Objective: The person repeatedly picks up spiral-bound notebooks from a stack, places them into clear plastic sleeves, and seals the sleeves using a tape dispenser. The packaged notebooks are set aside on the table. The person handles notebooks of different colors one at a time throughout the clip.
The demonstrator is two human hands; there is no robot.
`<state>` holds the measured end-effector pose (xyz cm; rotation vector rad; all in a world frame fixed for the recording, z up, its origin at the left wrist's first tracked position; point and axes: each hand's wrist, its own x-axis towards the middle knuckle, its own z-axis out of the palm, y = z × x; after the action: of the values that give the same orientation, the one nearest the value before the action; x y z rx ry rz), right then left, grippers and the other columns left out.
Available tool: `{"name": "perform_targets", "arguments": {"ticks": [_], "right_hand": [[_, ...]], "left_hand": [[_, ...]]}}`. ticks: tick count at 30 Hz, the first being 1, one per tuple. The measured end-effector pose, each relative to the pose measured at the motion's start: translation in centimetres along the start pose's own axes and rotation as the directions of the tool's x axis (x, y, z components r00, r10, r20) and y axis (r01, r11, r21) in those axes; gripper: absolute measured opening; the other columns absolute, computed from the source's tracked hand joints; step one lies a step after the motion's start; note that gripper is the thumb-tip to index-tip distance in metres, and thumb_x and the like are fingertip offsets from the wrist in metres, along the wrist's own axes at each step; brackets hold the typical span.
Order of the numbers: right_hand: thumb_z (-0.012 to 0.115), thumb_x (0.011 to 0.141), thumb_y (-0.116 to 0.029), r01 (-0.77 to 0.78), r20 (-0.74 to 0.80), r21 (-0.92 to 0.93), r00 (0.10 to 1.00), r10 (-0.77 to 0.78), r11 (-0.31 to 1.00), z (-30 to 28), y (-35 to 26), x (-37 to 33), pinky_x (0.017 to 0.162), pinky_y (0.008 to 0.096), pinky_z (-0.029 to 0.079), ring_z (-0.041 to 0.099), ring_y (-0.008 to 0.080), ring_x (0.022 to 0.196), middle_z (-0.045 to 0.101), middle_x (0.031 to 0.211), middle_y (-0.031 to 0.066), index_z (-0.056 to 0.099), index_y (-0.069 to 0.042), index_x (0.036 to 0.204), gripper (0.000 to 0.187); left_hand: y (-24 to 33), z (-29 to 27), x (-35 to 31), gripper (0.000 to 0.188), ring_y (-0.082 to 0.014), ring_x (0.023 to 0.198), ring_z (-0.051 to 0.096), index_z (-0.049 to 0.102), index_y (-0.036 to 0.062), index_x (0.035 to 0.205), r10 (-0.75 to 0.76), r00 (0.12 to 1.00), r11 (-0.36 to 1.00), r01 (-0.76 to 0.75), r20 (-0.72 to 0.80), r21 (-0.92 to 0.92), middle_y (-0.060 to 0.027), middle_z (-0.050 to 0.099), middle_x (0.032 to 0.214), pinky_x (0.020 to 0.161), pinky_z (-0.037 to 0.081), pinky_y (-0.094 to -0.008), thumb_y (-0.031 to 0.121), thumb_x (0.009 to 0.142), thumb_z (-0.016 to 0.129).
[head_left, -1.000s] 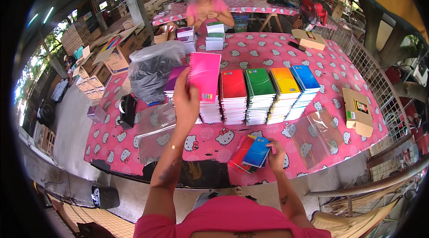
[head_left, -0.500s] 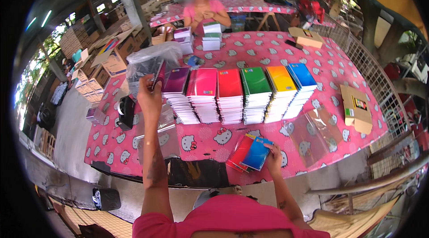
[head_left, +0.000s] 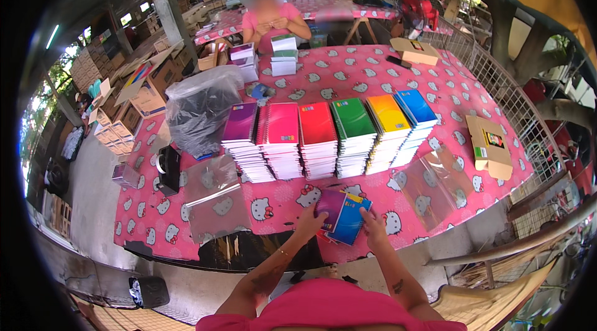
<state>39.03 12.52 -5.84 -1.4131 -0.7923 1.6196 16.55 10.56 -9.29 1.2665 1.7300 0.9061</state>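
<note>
Near the table's front edge, my left hand (head_left: 309, 224) grips a purple spiral notebook (head_left: 331, 208). It overlaps a blue spiral notebook (head_left: 350, 225), which my right hand (head_left: 373, 226) holds by its right side. Edges of yellow and red notebooks show around these two. Just beyond my hands stands a row of tall notebook stacks: purple (head_left: 240, 123), pink (head_left: 279, 124), red (head_left: 317, 124), green (head_left: 353, 118), yellow (head_left: 388, 113) and blue (head_left: 415, 108).
Clear plastic sleeves (head_left: 214, 197) lie left and right of my hands. A plastic-wrapped dark bundle (head_left: 202, 110) and a black tape dispenser (head_left: 168, 170) are at left. An opened cardboard box (head_left: 489, 147) lies at right. Across the table sits a person (head_left: 272, 20) behind smaller notebook stacks.
My left hand has come from the purple stack down to the front edge, bringing a purple notebook over the blue one. My right hand has shifted slightly left, still on the blue notebook.
</note>
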Motion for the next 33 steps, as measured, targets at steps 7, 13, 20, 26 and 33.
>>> {"name": "perform_targets", "arguments": {"ticks": [7,13,20,26,33], "right_hand": [[0.079,0.084,-0.022,-0.015,0.266,0.067,0.964,-0.003,0.998,6.7,-0.4,-0.3,0.076,0.0352,0.059,0.068,0.018,0.082,0.068,0.095,0.0061,0.06,-0.003,0.114,0.041],[0.077,0.085,-0.024,-0.514,0.536,-0.074,0.702,0.468,0.855,16.0,-0.2,-4.8,0.067,0.0344,0.062,0.071,0.0183,0.072,0.071,0.095,0.0061,0.06,-0.003,0.116,0.041],[0.063,0.089,-0.06,0.039,0.673,0.142,0.729,-0.126,0.989,29.7,5.0,-11.0,0.105,0.0379,0.038,0.049,0.0211,0.127,0.047,0.143,0.0156,0.026,-0.001,0.151,0.093],[0.074,0.081,-0.061,0.486,0.744,0.134,0.526,-0.412,0.863,33.9,13.5,-14.0,0.114,0.0409,0.03,0.038,0.0253,0.138,0.042,0.146,0.015,0.021,-0.008,0.156,0.107],[0.095,0.067,-0.023,0.543,0.648,0.039,0.625,-0.435,0.839,34.5,16.2,-15.0,0.107,0.038,0.041,0.05,0.0213,0.125,0.05,0.134,0.012,0.035,-0.006,0.141,0.096]], "left_hand": [[0.2,-4.6,-5.1,0.073,-0.0317,0.126,0.053,0.036,0.0027,0.148,0.145,0.957,0.9,-0.022,0.251,-0.435,-0.0222,0.053,0.137,0.1,0.046,-0.0399,0.015,0.084,0.067],[0.4,-18.6,-11.7,0.083,-0.0374,0.136,0.044,0.039,0.0079,0.146,0.75,0.636,0.508,-0.729,0.18,0.46,-0.0181,0.043,0.148,0.114,0.032,-0.0526,0.017,0.074,0.079],[-5.1,-30.9,-16.5,0.072,-0.035,0.125,0.052,0.042,0.0072,0.134,0.667,0.745,0.743,-0.665,0.009,0.074,-0.0174,0.053,0.129,0.109,0.04,-0.0467,0.009,0.073,0.081],[-16.2,-30.6,-17.1,0.078,-0.0234,0.121,0.053,0.032,0.0054,0.135,0.24,0.969,0.83,-0.24,-0.066,-0.503,-0.0138,0.053,0.128,0.102,0.046,-0.0395,0.004,0.075,0.082],[-17.2,-31.1,-16.8,0.082,-0.0238,0.122,0.053,0.033,0.0028,0.134,0.359,0.933,0.856,-0.321,0.019,-0.406,-0.0159,0.051,0.129,0.103,0.045,-0.0375,0.015,0.074,0.087]]}}
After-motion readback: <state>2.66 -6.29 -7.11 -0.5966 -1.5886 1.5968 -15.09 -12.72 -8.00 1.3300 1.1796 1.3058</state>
